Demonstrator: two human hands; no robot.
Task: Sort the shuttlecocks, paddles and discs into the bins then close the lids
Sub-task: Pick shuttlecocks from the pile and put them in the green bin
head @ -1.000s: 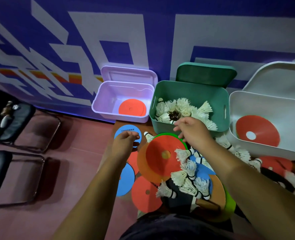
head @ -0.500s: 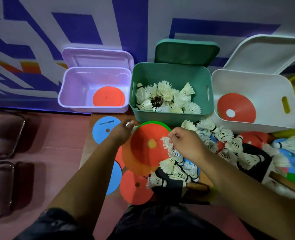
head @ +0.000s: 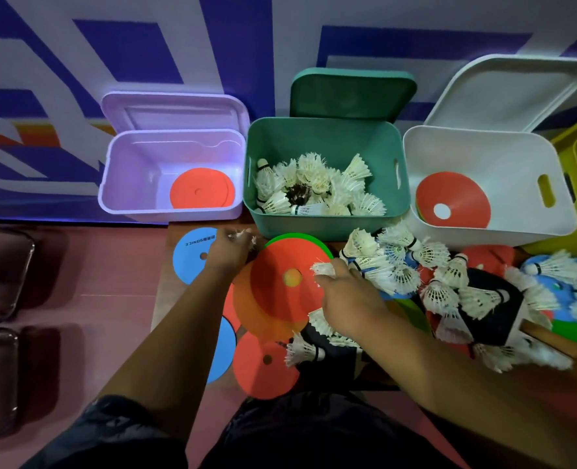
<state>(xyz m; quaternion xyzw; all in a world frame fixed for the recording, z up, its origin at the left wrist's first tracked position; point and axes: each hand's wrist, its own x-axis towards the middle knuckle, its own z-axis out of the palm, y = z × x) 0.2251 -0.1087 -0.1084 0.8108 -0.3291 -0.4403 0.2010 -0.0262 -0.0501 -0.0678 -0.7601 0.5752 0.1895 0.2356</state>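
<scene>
Grabbing shuttlecocks with both hands at once here. The left hand (head: 227, 248) sits just in front of the green bin (head: 297, 226), by its left corner. Its fingers are curled round a shuttlecock (head: 243, 233), with only the feather tips poking out. The right hand (head: 344, 299) is also in front of the green bin but nearer the person, pinching a second shuttlecock (head: 324, 268) by its skirt above the stacked discs (head: 280, 299). The green bin is about half full of shuttlecocks, lid up behind it. The loose pile (head: 398, 265) lies in front of its right corner, spilling over a black paddle (head: 493, 299).

What could go wrong, probably: the feathers look frayed, so a tight squeeze might crush them more. A toss from this low could clip the green bin's front wall and bounce back onto the discs. Also, the left hand is close to the purple bin (head: 138, 213), left of the green bin, which holds a disc. A sloppy drop could land in there instead.
</scene>
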